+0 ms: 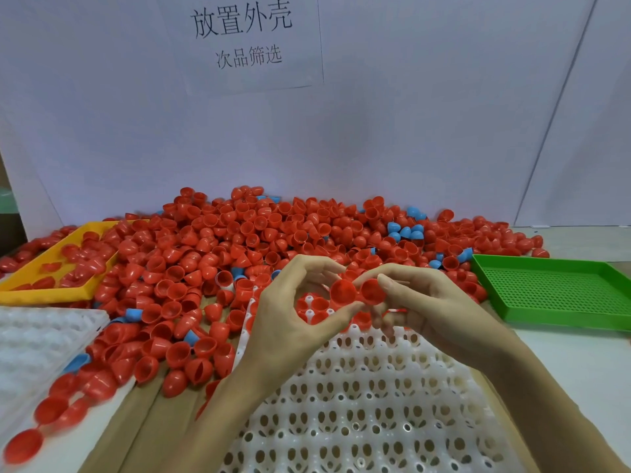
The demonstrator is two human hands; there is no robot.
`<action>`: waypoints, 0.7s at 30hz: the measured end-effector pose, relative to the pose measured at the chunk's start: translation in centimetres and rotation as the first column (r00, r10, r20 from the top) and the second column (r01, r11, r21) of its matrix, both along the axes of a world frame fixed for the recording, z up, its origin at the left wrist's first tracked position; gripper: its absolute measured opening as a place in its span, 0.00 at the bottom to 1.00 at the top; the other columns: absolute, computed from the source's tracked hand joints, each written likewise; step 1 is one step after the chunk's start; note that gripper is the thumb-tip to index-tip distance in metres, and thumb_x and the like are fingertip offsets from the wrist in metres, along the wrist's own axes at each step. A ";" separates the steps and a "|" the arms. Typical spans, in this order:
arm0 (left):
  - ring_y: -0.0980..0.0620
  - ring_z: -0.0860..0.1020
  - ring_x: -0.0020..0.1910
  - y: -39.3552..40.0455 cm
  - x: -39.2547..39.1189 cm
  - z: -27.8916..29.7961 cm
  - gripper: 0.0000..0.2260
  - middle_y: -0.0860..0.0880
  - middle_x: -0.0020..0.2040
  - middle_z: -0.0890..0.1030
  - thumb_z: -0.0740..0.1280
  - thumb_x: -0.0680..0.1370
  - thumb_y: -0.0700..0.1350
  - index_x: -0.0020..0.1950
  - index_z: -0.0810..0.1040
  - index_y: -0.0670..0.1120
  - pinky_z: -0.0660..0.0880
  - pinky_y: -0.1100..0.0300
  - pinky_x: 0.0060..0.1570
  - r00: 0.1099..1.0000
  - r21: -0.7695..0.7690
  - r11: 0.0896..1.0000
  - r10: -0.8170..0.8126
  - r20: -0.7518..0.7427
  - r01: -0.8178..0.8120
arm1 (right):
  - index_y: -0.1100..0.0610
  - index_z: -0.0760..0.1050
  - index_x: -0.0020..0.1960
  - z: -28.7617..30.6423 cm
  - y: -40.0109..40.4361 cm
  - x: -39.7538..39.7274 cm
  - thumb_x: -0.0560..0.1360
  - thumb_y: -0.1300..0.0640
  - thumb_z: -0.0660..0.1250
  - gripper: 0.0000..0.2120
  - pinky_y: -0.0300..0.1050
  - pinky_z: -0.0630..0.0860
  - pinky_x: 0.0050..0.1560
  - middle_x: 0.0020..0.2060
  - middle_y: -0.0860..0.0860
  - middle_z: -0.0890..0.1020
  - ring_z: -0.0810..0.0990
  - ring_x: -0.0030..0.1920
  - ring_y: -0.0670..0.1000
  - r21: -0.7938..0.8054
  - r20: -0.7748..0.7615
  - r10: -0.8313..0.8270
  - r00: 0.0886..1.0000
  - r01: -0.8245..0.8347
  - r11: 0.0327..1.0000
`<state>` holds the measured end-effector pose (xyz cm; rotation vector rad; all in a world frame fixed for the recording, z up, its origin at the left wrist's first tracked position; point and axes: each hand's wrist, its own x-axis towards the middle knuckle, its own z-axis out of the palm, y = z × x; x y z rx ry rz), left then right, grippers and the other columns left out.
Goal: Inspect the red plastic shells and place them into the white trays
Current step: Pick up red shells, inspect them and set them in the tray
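Nearest, a white tray [375,404] w/ rows of round pockets is seen below the wrists, resting on brown cardboard [143,425] on the counter [580,363]. Just under the fingers, at the tray's far end, a few red shells [319,305] are seated in pockets.

Above that end, both hands are raised side by side. A red shell [342,291] is pinched by the left hand [293,312] between thumb and curled fingers, open side toward the camera. A second red shell [372,291] is pinched the same way by the right hand [430,305]; the two shells are touching, rim to rim.

Left of the fingers, another white tray [37,336] is seen at the frame edge, w/ loose red shells strewn beside it.

Beyond the fingertips, a big heap of red shells [273,233] is spread across the counter, w/ a few blue shells [404,230] mixed in. Far left, a yellow tray [47,291] w/ some red shells; to the right, a green perforated tray [560,288].

Farthest back, a paper sign [242,39] w/ Chinese characters is fixed to the white backdrop.
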<state>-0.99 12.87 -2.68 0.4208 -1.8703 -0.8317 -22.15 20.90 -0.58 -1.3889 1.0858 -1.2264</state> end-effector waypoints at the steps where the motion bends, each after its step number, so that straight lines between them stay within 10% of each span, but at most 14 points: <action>1: 0.49 0.83 0.57 0.0 0.0 0.1 0.19 0.53 0.56 0.83 0.80 0.74 0.47 0.62 0.80 0.50 0.79 0.63 0.55 1.000 -0.004 1.000 -0.005 -0.007 0.005 | 0.57 0.83 0.63 0.0 0.0 0.0 0.83 0.49 0.66 0.16 0.41 0.81 0.44 0.44 0.57 0.83 0.82 0.44 0.54 0.004 0.005 -0.001 1.000 0.001 1.000; 21: 0.51 0.87 0.46 -0.4 0.5 0.0 0.11 0.53 0.48 0.86 0.78 0.76 0.52 0.52 0.81 0.50 0.83 0.58 0.49 0.995 0.104 0.994 -0.027 0.096 0.017 | 0.53 0.83 0.62 0.1 0.1 0.1 0.84 0.48 0.66 0.13 0.42 0.80 0.44 0.42 0.50 0.84 0.82 0.42 0.50 -0.020 -0.076 -0.065 0.995 0.064 0.998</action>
